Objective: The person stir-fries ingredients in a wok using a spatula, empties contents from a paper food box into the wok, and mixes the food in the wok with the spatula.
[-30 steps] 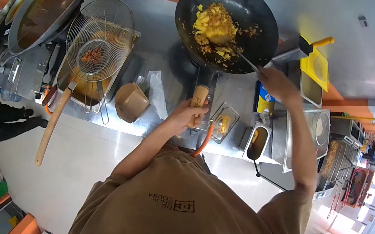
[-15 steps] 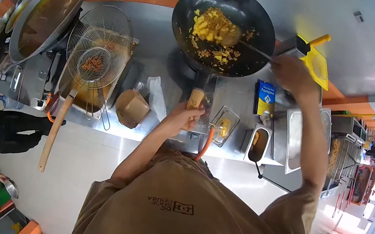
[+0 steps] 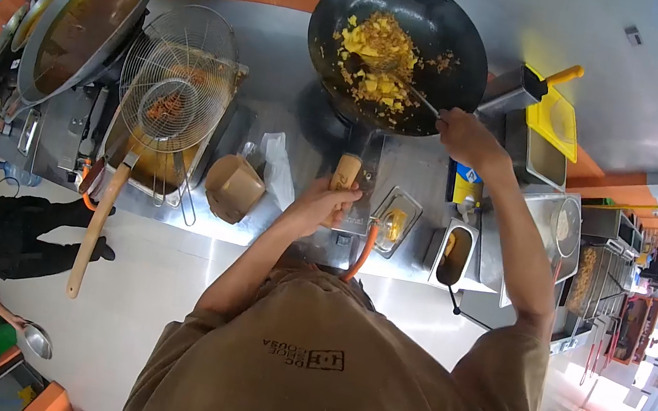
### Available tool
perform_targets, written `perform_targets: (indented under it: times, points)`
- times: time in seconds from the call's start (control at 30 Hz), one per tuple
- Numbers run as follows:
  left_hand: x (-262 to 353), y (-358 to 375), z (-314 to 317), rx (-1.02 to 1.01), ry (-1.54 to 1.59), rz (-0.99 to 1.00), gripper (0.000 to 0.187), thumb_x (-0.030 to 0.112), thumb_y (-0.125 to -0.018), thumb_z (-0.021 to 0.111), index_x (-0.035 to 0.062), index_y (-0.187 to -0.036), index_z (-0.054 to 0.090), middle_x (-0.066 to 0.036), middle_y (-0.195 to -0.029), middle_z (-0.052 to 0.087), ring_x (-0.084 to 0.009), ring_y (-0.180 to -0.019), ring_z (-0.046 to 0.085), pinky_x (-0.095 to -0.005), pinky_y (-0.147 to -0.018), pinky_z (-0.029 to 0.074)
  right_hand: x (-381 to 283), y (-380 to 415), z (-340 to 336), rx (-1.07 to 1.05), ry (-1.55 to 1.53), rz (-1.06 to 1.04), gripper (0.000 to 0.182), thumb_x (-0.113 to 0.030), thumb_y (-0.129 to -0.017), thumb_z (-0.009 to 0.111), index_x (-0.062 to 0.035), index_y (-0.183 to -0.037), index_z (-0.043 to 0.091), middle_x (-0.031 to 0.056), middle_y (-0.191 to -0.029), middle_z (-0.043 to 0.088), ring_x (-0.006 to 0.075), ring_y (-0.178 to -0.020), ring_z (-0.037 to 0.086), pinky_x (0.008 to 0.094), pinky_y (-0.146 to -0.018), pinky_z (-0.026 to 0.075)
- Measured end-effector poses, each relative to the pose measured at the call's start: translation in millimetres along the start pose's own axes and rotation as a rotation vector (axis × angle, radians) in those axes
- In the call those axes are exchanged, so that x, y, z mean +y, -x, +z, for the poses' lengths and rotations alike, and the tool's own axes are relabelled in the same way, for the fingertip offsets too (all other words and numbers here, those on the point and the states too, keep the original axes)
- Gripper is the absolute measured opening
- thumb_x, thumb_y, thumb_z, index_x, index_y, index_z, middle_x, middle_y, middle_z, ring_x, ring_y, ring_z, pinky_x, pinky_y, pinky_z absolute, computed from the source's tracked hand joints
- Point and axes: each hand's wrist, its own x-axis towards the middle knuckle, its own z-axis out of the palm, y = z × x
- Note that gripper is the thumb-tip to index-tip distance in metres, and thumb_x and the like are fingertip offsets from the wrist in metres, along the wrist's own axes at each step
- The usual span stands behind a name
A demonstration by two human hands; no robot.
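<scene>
My left hand is wrapped round the wooden handle of a large black wok. Chopped yellow pieces, perhaps egg, and browned crumbly bits lie across the wok's middle. Over the wok's right rim, my right hand is closed on the shaft of a metal ladle. The ladle's head is down in the food and mostly hidden by it.
A wire strainer rests over a tray at left, beside a big pan of brown liquid. A brown paper container and metal containers flank me. Another person holding a metal bowl stands at far left.
My right hand has moved left and slightly down, bringing the ladle across the food, which has shifted toward the near side. My left hand keeps its grip on the handle.
</scene>
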Motion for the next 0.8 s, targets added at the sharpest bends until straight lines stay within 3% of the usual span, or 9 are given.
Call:
perform_targets:
  times: [0.07,0.13,0.27,0.4,0.47,0.5,0.63,0.73,0.8]
  points:
    - [0.8,-0.1,0.3,-0.013,0.02,-0.013,0.023,0.019,-0.095,0.07,0.0115,-0.11,0.055,0.004,-0.078,0.048,-0.0056,-0.058,0.044,-0.0225,-0.048,0.034,33.9,1.7,8.5,-0.021,0.047,-0.129,0.025,-0.017,-0.096,0.05,-0.0022,-0.102,0.069,0.0255,-0.101,0.067,0.0411,-0.099,0.067,0.0472,-0.086,0.054]
    - [1.4,-0.8,-2.6,-0.022,0.048,-0.023,0.024,0.019,-0.095,0.071,0.0114,-0.111,0.055,0.004,-0.079,0.049,-0.0056,-0.058,0.043,-0.0224,-0.048,0.034,7.8,34.9,-58.5,-0.124,0.079,-0.049,0.028,-0.023,-0.101,0.047,-0.0032,-0.107,0.067,0.0226,-0.105,0.066,0.0402,-0.105,0.063,0.0473,-0.093,0.049]
    - [0.2,0.8,-2.3,-0.035,0.042,-0.007,0.023,0.018,-0.093,0.072,0.0112,-0.108,0.055,0.004,-0.078,0.05,-0.0063,-0.058,0.046,-0.0234,-0.049,0.037,10.6,28.2,-19.3,-0.208,-0.108,0.194,0.03,-0.026,-0.1,0.049,-0.0028,-0.107,0.067,0.0251,-0.103,0.066,0.0425,-0.1,0.065,0.0496,-0.089,0.05]
    - [0.2,-1.9,-0.1,-0.008,0.042,-0.01,0.023,0.017,-0.092,0.073,0.0111,-0.106,0.055,0.004,-0.078,0.051,-0.0066,-0.058,0.047,-0.0236,-0.049,0.039,11.7,24.2,-45.6,-0.032,-0.087,0.02,0.03,-0.025,-0.101,0.049,-0.0028,-0.108,0.067,0.0264,-0.104,0.066,0.0438,-0.095,0.066,0.0501,-0.084,0.052]
    - [1.1,-2.9,-1.7,-0.006,0.042,0.002,0.024,0.018,-0.092,0.073,0.0113,-0.106,0.055,0.004,-0.078,0.051,-0.0065,-0.058,0.047,-0.0235,-0.049,0.038,-19.6,58.6,-102.4,-0.224,-0.084,0.328,0.026,-0.023,-0.1,0.051,-0.005,-0.107,0.068,0.0251,-0.103,0.067,0.0425,-0.095,0.066,0.0489,-0.084,0.053]
    - [-0.7,-2.6,-1.9,-0.009,0.039,0.008,0.024,0.018,-0.092,0.073,0.0114,-0.106,0.055,0.004,-0.078,0.051,-0.0064,-0.058,0.047,-0.0233,-0.049,0.038,22.7,69.9,-68.6,-0.129,0.058,-0.122,0.025,-0.022,-0.099,0.051,-0.0085,-0.111,0.07,0.0236,-0.105,0.067,0.0402,-0.096,0.067,0.0499,-0.083,0.052]
    - [-4.4,-4.8,-1.4,-0.042,0.057,0.014,0.024,0.019,-0.092,0.074,0.0118,-0.106,0.055,0.004,-0.078,0.05,-0.0061,-0.058,0.046,-0.0227,-0.049,0.038,23.6,25.7,33.0,-0.058,0.154,0.107,0.029,-0.024,-0.101,0.05,-0.0094,-0.118,0.069,0.0242,-0.105,0.066,0.0415,-0.095,0.066,0.0524,-0.085,0.052]
    - [1.0,-3.0,-2.5,-0.038,0.071,-0.002,0.024,0.018,-0.092,0.074,0.0122,-0.105,0.055,0.003,-0.078,0.051,-0.006,-0.057,0.046,-0.0224,-0.049,0.038,5.9,46.5,-50.3,-0.054,0.132,0.028,0.026,-0.017,-0.094,0.051,-0.0013,-0.105,0.068,0.0181,-0.108,0.069,0.0363,-0.106,0.067,0.0469,-0.091,0.053]
    - [1.4,-0.4,-3.4,-0.024,0.057,-0.004,0.023,0.019,-0.092,0.073,0.0125,-0.105,0.055,0.004,-0.077,0.051,-0.0063,-0.056,0.046,-0.0229,-0.049,0.038,2.1,56.5,-86.5,-0.178,0.134,0.199,0.024,-0.016,-0.093,0.051,-0.0018,-0.1,0.07,0.0157,-0.107,0.07,0.0337,-0.106,0.067,0.0445,-0.089,0.055]
